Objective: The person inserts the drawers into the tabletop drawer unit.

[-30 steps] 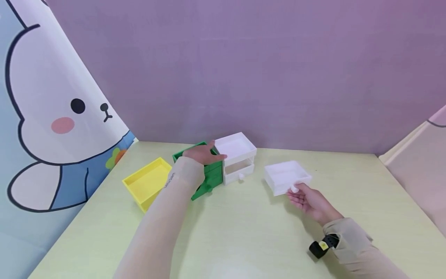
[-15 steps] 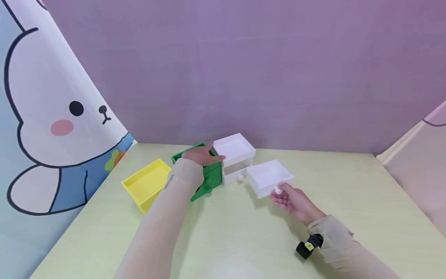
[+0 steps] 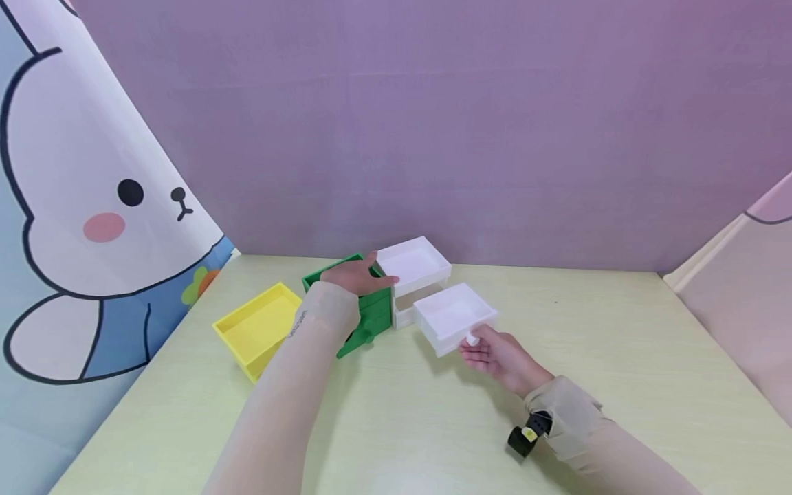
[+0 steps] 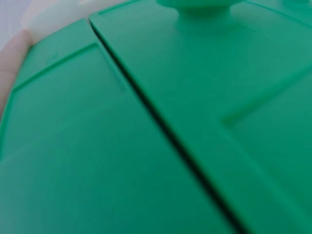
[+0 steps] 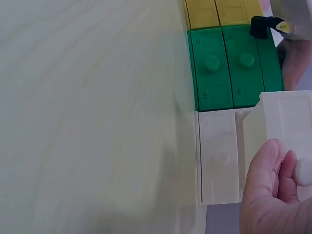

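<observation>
In the head view, my right hand (image 3: 504, 357) pinches the round white knob (image 3: 472, 339) of a small white drawer (image 3: 454, 309). It holds this drawer just in front of the white drawer cabinet (image 3: 413, 265), raised above the table. The cabinet's upper slot stands empty, while its lower drawer (image 5: 218, 161) sits inside, as the right wrist view shows. My left hand (image 3: 353, 275) rests on top of the green drawer cabinet (image 3: 374, 313), its visible fingers extended toward the white one. Green drawer fronts (image 4: 146, 122) fill the left wrist view, with a finger (image 4: 10, 63) along one edge.
A yellow cabinet (image 3: 260, 326) stands left of the green one, partly behind my left forearm. The three cabinets form a row on the pale table (image 3: 396, 426). A purple backdrop (image 3: 421, 137) rises behind, with a cartoon-printed cloth (image 3: 74, 151) at the left.
My right hand has carried the white drawer leftward, from well right of the white cabinet to right before its front. The left hand has stayed on the green cabinet.
</observation>
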Available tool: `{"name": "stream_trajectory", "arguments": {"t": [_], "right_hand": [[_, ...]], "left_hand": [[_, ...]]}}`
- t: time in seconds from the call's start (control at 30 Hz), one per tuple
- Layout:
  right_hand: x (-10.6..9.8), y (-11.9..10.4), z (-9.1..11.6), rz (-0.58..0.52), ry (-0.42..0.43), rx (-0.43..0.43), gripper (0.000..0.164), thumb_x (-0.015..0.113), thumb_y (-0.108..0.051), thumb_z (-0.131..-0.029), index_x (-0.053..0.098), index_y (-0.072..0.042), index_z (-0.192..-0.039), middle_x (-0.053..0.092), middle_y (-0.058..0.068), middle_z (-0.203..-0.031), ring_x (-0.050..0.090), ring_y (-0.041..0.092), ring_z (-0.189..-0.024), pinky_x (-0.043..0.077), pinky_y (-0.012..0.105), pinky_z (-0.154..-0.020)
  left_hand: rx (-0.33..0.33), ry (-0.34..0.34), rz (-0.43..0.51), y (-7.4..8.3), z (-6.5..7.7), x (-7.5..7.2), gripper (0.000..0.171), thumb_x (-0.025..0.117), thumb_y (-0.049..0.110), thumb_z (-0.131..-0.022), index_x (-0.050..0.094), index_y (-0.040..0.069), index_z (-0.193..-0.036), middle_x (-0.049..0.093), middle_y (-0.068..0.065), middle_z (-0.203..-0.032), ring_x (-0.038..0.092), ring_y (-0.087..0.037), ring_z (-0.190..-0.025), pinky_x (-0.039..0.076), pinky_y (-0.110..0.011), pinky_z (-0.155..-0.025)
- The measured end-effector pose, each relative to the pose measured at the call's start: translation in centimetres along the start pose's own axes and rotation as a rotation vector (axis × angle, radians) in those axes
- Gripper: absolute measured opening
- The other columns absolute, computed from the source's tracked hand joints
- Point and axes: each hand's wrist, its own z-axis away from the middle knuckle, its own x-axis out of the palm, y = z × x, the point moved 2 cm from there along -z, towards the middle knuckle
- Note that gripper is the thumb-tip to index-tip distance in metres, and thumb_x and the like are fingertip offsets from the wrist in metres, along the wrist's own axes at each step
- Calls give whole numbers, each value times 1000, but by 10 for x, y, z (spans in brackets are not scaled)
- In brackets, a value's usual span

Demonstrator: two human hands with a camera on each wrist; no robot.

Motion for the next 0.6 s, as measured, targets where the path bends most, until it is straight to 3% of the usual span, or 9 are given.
{"name": "stream_trajectory", "arguments": {"t": [0.6], "right_hand": [[14, 1, -12, 18, 2, 14, 20, 44, -14, -96, 52, 4, -96, 61, 8, -90, 62, 16, -86, 51, 26, -82]], "left_hand": [[0, -19, 20, -2, -4, 0, 90, 40, 74, -87, 3, 27, -155, 49, 0, -60, 36, -11, -49, 27, -28, -50]]}}
